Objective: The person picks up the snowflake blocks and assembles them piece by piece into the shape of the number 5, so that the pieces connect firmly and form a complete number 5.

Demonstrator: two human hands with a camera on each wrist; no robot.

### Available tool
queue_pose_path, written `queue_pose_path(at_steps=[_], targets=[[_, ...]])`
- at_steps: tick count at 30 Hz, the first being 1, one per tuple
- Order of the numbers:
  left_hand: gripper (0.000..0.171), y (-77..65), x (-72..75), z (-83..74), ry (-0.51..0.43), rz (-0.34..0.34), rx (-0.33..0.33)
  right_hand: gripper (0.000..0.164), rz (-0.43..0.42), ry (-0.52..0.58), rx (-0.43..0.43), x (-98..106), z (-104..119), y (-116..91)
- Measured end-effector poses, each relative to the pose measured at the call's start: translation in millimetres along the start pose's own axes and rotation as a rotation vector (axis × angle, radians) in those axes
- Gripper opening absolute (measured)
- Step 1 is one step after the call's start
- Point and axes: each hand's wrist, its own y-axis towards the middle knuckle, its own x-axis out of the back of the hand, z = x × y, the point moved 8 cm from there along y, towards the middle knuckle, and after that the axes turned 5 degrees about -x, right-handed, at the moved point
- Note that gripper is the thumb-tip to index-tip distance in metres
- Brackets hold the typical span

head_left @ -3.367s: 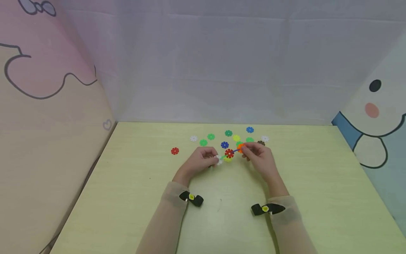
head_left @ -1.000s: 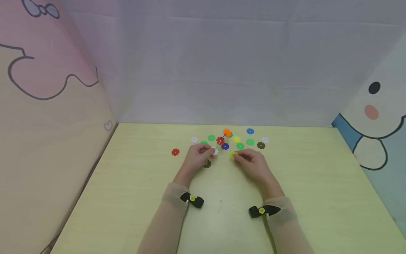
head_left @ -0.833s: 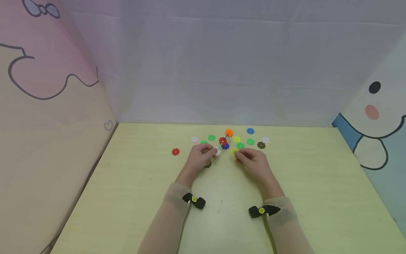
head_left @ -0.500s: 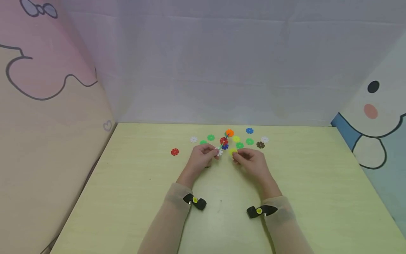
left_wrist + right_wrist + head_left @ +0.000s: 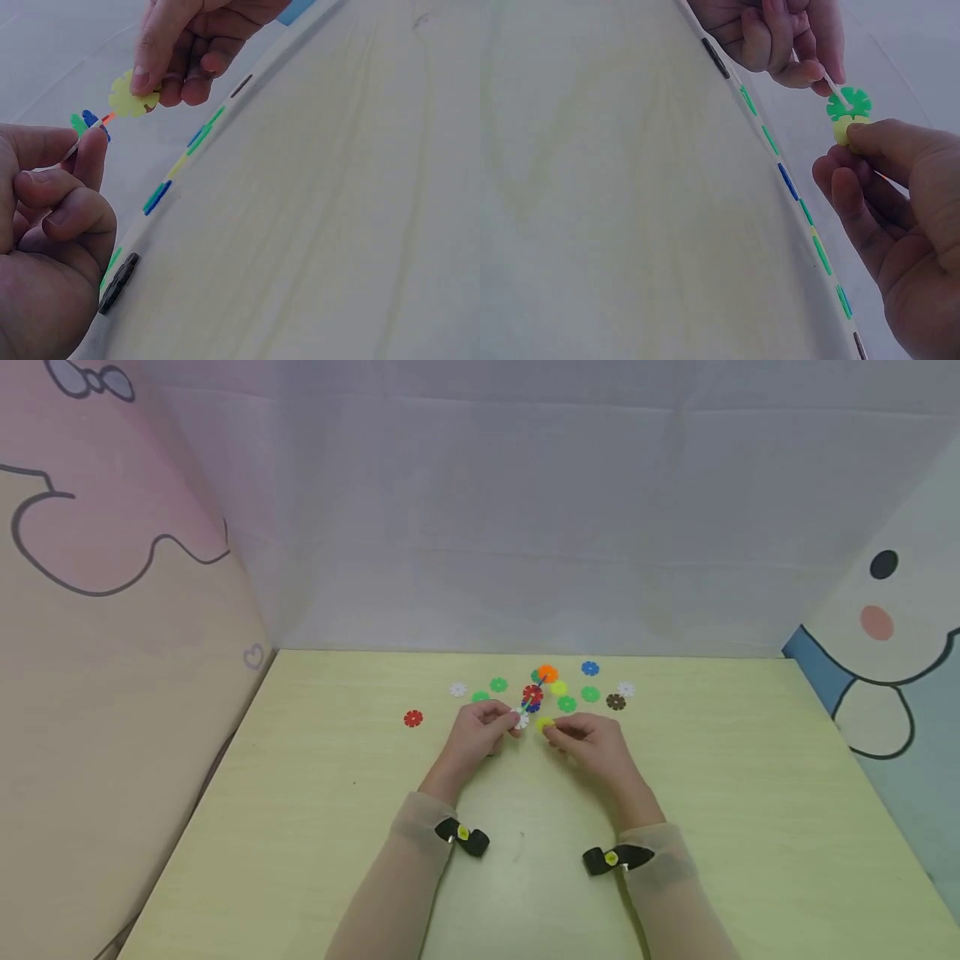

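Observation:
My left hand (image 5: 474, 735) pinches a white snowflake disc (image 5: 522, 720) at the near end of a joined chain. From it the chain runs away through a green disc (image 5: 861, 102) and a red disc (image 5: 532, 693) to an orange disc (image 5: 548, 673), with a blue piece between the last two. Between thumb and fingertips, my right hand (image 5: 597, 745) holds a yellow snowflake disc (image 5: 129, 96), just right of the white one. In the right wrist view the yellow disc overlaps the green one; I cannot tell whether they touch.
Loose discs lie behind the hands: a blue disc (image 5: 590, 668), a brown disc (image 5: 616, 702), a yellow disc (image 5: 559, 688) and several green ones. A red disc (image 5: 413, 718) lies off left. Under the left hand sits a dark disc (image 5: 118, 283). A pale wall (image 5: 480, 527) closes the table's back.
My right hand has let go of the chain's orange end and picked up a yellow disc from the table. It has since moved slightly left, nearer the white disc. The chain now points away from me.

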Motion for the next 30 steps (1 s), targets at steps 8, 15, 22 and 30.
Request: queue_pose_path(at_steps=[8, 15, 22, 30], targets=[[0.015, 0.1, -1.4, -0.5, 0.012, 0.002, -0.02, 0.013, 0.017, -0.067, 0.055, -4.5, 7.9, -0.8], [0.017, -0.5, -3.1, -0.1, 0.019, -0.003, -0.016, 0.011, 0.007, -0.11, 0.108, -4.9, 14.3, -2.1], [0.018, -0.9, -3.4, -0.7, 0.027, -0.011, -0.013, 0.01, -0.026, -0.151, 0.172, -5.6, 20.1, -3.0], [0.018, 0.1, -6.1, 2.1, 0.009, 0.022, 0.003, 0.01, -0.034, -0.225, 0.212, -9.1, 21.6, -3.5]])
